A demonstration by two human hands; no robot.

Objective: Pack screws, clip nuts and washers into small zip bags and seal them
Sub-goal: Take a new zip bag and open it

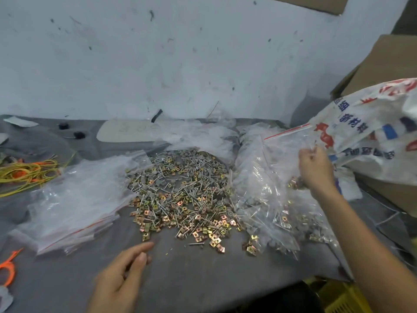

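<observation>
A loose pile of screws, brass clip nuts and grey washers (180, 195) lies in the middle of the dark table (203, 274). A stack of empty small zip bags (76, 199) with red seal lines sits to its left. Filled clear bags (270, 211) are heaped on the right. My right hand (316, 170) is raised over that heap and pinches something small, hard to make out, near a large zip bag (291, 141). My left hand (124, 279) hovers low over the table front, fingers relaxed and pointing toward the pile, holding nothing.
A white printed woven sack (372, 127) and cardboard boxes (383, 64) crowd the right side. Yellow and orange ties (24, 172) lie at far left, an orange tie (9, 267) near the front left. A yellow crate (343, 299) is below the table edge. A wall stands behind.
</observation>
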